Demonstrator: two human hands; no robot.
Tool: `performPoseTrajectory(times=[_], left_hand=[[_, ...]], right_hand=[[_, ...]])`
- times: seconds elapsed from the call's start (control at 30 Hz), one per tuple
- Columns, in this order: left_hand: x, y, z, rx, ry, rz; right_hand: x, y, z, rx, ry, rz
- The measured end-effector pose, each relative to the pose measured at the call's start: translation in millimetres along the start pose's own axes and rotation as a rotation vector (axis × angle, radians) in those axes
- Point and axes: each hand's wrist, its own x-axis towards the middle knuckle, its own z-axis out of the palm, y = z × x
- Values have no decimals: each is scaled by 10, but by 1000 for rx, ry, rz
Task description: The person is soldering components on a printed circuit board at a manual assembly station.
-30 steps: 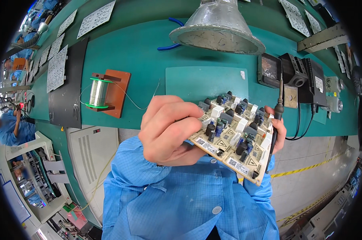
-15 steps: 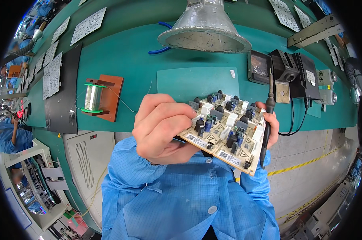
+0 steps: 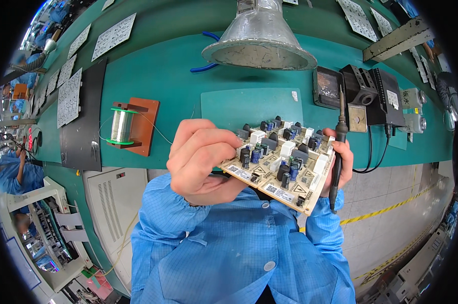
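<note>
A tan circuit board panel (image 3: 255,183) is held up in front of my chest, component side up and tilted. White connectors, dark blue and black capacitors and printed labels cover it. My left hand (image 3: 201,164) grips its left edge, fingers curled above and thumb side beneath. At the opposite edge, my right hand (image 3: 345,161) is closed, its fingertips at the board's border. A black soldering iron (image 3: 341,133) also rests in that hand, standing nearly upright with its thin tip toward the far side. The right palm and thumb are mostly hidden behind board and iron.
A solder wire spool (image 3: 121,126) sits on a brown stand at left. Overhead hangs a metal fume hood (image 3: 262,43), with blue-handled pliers (image 3: 204,68) behind it. The soldering station (image 3: 386,96) and iron holder (image 3: 359,83) stand at right. More boards (image 3: 69,98) lie along the left.
The board and my left hand have shifted slightly left, and the board's near corner has risen a little. Both hands keep their grip, and the iron stays in the right hand.
</note>
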Motion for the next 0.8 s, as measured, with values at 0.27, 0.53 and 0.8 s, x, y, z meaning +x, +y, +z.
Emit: performPoseTrajectory(times=[0.27, 0.53, 0.8], left_hand=[[-42, -23, -81, 4, -13, -31], [-135, -110, -180, 22, -38, -63], [-205, -170, -282, 55, -52, -127]], right_hand=[[37, -55, 38, 0, -3, -30], [123, -141, 52, -122, -61, -109], [189, -204, 106, -183, -105, -160]])
